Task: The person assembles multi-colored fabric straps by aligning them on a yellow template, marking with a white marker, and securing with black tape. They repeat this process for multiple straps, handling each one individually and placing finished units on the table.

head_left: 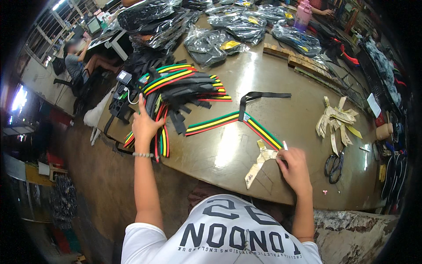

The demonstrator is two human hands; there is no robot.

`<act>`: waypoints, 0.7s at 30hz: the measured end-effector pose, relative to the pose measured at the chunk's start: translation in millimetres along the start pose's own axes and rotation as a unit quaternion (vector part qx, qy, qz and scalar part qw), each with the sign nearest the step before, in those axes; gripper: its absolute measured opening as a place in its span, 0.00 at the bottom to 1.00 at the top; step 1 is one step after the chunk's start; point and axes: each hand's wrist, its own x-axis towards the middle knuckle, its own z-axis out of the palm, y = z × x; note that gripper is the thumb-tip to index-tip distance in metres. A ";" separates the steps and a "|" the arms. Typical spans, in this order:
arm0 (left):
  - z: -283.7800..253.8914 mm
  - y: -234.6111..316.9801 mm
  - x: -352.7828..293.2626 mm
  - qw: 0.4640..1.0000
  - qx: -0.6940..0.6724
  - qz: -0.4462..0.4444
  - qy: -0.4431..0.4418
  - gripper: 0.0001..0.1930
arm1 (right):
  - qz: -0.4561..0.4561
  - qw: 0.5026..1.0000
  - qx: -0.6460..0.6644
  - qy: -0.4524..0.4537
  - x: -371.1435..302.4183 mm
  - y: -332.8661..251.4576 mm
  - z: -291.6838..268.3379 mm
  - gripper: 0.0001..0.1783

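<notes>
My left hand (146, 125) rests on the near edge of a pile of black straps with green, yellow and red stripes (169, 81), its fingers stretched and thumb apart. My right hand (295, 169) is closed, with a thin white pen-like stick (285, 145) poking up from the fingers. Its fingertips also touch a cream Y-shaped template (259, 163) marked by hand, lying flat on the table. Just beyond it, one striped strap (215, 125) spreads in a Y, with a folded black band (266, 94) at its joint. The right fingers partly hide the strap's right end.
Dark-handled scissors (334, 168) and a heap of cream templates (336, 116) lie at the table's right. Plastic-wrapped black packages (215, 46) fill the far side, near a pink and purple bottle (303, 15). Wooden slats (303, 64) lie far right. A person (77, 61) sits at the left.
</notes>
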 end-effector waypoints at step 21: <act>45.4 187.9 -112.7 0.850 -0.345 0.383 -0.111 0.11 | 0.034 0.990 -0.006 0.137 0.2 -21.3 27.5 0.10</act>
